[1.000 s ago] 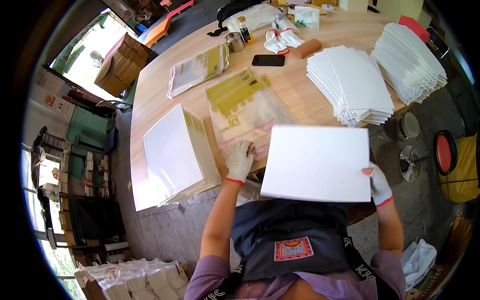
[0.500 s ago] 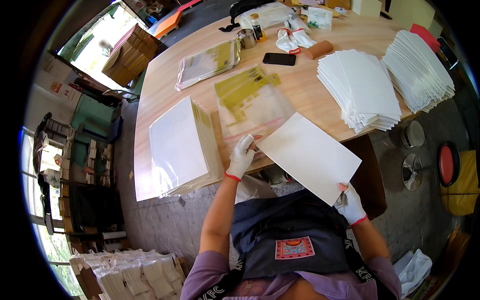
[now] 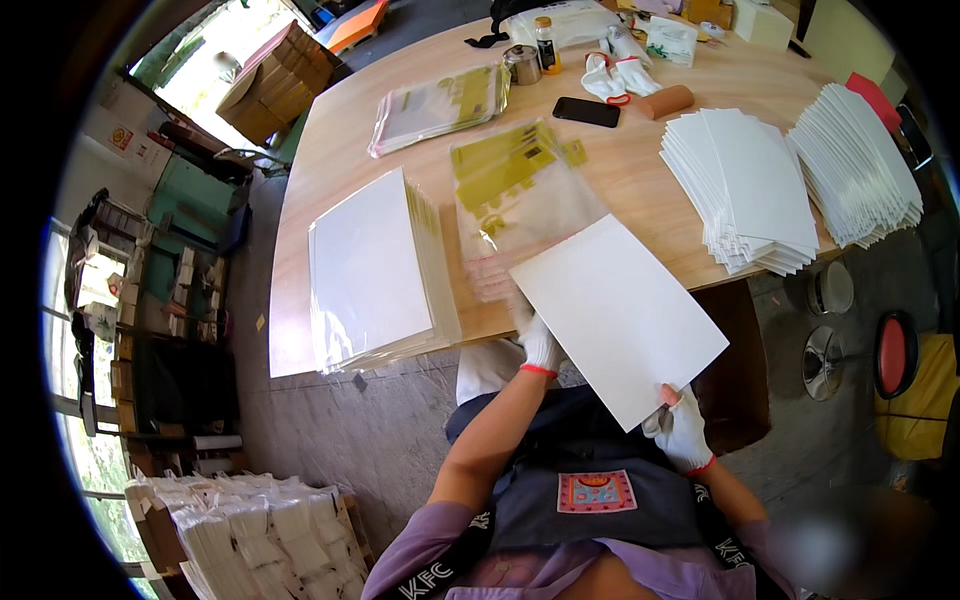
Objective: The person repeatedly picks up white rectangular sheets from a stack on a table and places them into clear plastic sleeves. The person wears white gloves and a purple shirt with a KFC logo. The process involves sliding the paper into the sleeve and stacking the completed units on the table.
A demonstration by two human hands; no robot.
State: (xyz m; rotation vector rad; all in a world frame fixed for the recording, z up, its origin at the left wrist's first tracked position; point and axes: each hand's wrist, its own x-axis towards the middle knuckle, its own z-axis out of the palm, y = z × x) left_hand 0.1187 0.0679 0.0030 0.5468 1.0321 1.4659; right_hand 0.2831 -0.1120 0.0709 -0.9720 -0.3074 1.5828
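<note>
- Head view: white sheet (image 3: 620, 318) pinched at its 5 o'clock corner by right hand (image 3: 682, 430), hanging off table (image 3: 330, 170).
- Left hand (image 3: 540, 345) touching its 9 o'clock edge; closure unclear.
- Risk: sag or crease from one-corner hold.

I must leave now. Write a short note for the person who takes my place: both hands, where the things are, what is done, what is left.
Left hand: gloved, at the table edge, on the near end of the clear printed bags.
Right hand: gloved, pinching the near corner of one white sheet, tilted, its far end over the bags.
Left on the table: a thick stack of white packs. Right: two fanned piles of white sheets.
Done: one sheet picked up.
Left: the sheet is not yet inside a bag.
</note>
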